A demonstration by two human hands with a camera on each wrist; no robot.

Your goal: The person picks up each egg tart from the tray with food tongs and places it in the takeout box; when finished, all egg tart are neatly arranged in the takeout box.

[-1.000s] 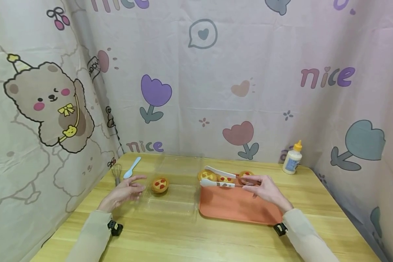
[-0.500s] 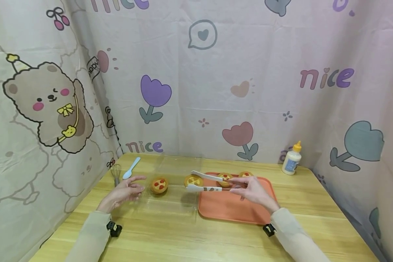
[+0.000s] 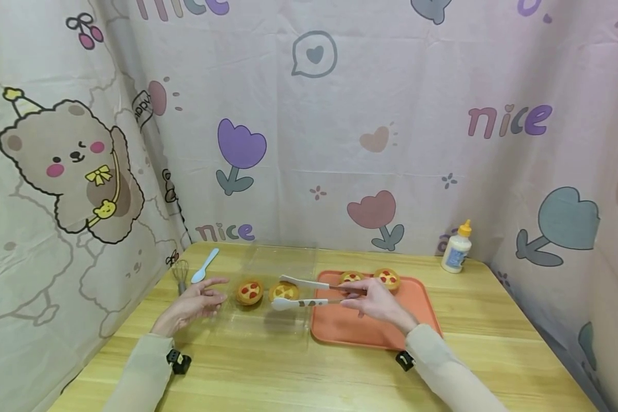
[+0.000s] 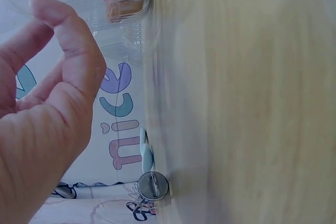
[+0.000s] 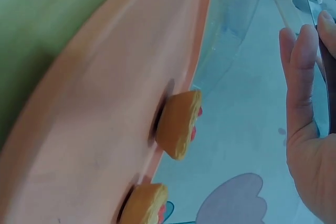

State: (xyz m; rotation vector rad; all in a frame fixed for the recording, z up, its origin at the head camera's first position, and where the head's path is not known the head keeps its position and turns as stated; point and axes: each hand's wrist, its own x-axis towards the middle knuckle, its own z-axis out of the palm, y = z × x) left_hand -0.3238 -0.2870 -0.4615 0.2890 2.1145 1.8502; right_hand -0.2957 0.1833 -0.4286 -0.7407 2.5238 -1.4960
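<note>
My right hand (image 3: 378, 300) holds a pair of tongs (image 3: 302, 282) with white tips. Between the tips is a tart with yellow topping (image 3: 284, 291), over the right part of a clear plastic container (image 3: 288, 327). A tart with red pieces (image 3: 249, 292) sits in the container's left part. My left hand (image 3: 191, 304) is at the container's left edge, its fingers loosely bent and overlapping the clear plastic in the left wrist view. Two more red-topped tarts (image 5: 177, 124) stand on the orange tray (image 3: 371, 326), below the right hand in the right wrist view.
A light blue spoon (image 3: 205, 266) and a whisk (image 3: 181, 273) lie behind the left hand. A white bottle with a yellow cap (image 3: 456, 249) stands at the back right. The container's clear lid (image 3: 283, 256) extends toward the patterned curtain (image 3: 309, 114) behind the table.
My right hand has moved left with the tongs, carrying the yellow tart from the tray's left edge to over the container. My left hand has stayed in place.
</note>
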